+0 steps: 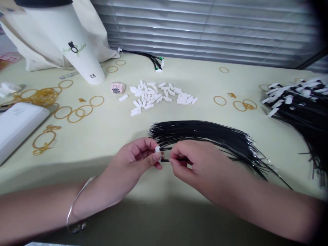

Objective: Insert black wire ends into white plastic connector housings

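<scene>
Cup (74, 51): tall, white, dark-lidded, I see it front of the bag
Bag (99, 32): pale cloth, behind the cup
White case (20, 128): at my far left
Pink block (118, 87): small, dark-printed
Blinds (205, 30): grey slats facing me

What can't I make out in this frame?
- Head view: most of the white connector, covered by the left hand.
- Head view: how the right hand pinches the black wires, hidden by its own fingers.
- Head view: the full white box and right-hand wire bundle, cut off by side edges.
- Head view: print on the pink block, too small.
</scene>
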Motion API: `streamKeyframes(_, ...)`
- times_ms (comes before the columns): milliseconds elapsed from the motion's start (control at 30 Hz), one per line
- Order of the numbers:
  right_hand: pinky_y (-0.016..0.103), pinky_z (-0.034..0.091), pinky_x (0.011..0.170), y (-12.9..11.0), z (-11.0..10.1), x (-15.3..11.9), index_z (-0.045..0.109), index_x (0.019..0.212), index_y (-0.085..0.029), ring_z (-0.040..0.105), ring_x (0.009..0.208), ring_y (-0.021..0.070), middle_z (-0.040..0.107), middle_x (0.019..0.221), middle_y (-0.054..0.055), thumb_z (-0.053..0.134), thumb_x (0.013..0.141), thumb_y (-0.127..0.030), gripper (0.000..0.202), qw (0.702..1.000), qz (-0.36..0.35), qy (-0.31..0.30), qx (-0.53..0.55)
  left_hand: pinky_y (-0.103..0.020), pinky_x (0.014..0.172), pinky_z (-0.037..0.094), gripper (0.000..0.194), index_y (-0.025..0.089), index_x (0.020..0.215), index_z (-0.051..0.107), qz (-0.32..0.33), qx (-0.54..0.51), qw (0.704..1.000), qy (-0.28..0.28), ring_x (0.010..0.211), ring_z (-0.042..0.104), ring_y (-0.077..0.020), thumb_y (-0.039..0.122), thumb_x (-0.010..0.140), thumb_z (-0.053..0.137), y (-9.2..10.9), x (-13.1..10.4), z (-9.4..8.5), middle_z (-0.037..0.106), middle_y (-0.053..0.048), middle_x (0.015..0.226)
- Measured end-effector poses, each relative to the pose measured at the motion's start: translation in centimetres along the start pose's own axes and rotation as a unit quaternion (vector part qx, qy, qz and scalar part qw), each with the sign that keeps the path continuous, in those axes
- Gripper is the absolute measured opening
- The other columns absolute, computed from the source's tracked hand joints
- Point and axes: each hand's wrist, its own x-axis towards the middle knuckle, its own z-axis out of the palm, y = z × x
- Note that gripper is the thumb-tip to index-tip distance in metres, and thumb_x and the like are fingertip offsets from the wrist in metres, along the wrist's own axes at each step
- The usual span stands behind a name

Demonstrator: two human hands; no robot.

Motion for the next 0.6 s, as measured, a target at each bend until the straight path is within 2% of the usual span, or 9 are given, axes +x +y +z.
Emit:
streamKeyframes(333, 0.024, 0.025, 0.05, 0.0, 1.2, 0.0, 0.047, 0.063, -0.017, 0.039, 0.053, 0.0092, 0.051, 0.061, -0.002, 0.046, 0.077, -0.017, 0.014, 0.999, 0.014, -0.027, 0.026, -0.022, 0.07, 0.047, 0.014, 0.016, 0.088, 0.054, 0.001, -0.004, 1.0, -0.023, 0.074, 0.056, -0.0095, 0.024, 0.08, 0.062, 0.1, 0.0, 0.1, 0.056, 0.001, 0.081)
streamKeyframes(467, 0.025, 0.028, 0.051, -0.2, 0.5, -0.2, 0.051, 0.064, -0.018, 0.043, 0.054, 0.0106, 0.054, 0.061, -0.001, 0.046, 0.079, -0.017, 0.015, 0.999, 0.005, -0.035, -0.011, -0.023, 0.069, 0.049, 0.013, 0.016, 0.086, 0.053, 0.009, 0.007, 1.0, -0.017, 0.073, 0.056, -0.0102, 0.024, 0.08, 0.061, 0.4, -0.2, 0.4, 0.055, 0.001, 0.079)
streamKeyframes(533, 0.026, 0.033, 0.054, -0.1, -0.7, -0.7, 0.055, 0.067, -0.02, 0.048, 0.058, 0.0126, 0.056, 0.064, 0.0, 0.049, 0.081, -0.021, 0.015, 0.999, -0.015, -0.018, -0.03, -0.022, 0.067, 0.048, 0.007, 0.018, 0.084, 0.053, 0.045, 0.079, 0.996, -0.009, 0.071, 0.057, -0.0101, 0.022, 0.082, 0.058, 0.8, -0.8, 0.4, 0.056, 0.001, 0.077)
streamKeyframes(567, 0.027, 0.036, 0.057, 0.1, -1.4, -1.0, 0.056, 0.071, -0.02, 0.051, 0.063, 0.0143, 0.059, 0.069, 0.001, 0.051, 0.082, -0.026, 0.013, 0.999, -0.029, 0.006, -0.036, -0.021, 0.067, 0.048, 0.002, 0.019, 0.084, 0.054, 0.087, 0.137, 0.987, -0.012, 0.072, 0.058, -0.0102, 0.018, 0.083, 0.055, 1.1, -1.1, 0.3, 0.058, 0.001, 0.078)
streamKeyframes(600, 0.028, 0.04, 0.061, 0.3, -2.2, -1.4, 0.058, 0.078, -0.021, 0.055, 0.071, 0.0166, 0.061, 0.078, 0.002, 0.054, 0.082, -0.033, 0.013, 0.998, -0.045, 0.035, -0.041, -0.02, 0.068, 0.048, 0.007, 0.021, 0.085, 0.055, 0.148, 0.203, 0.967, -0.032, 0.075, 0.059, -0.0105, 0.014, 0.084, 0.053, 1.3, -1.5, 0.1, 0.061, 0.0, 0.08)
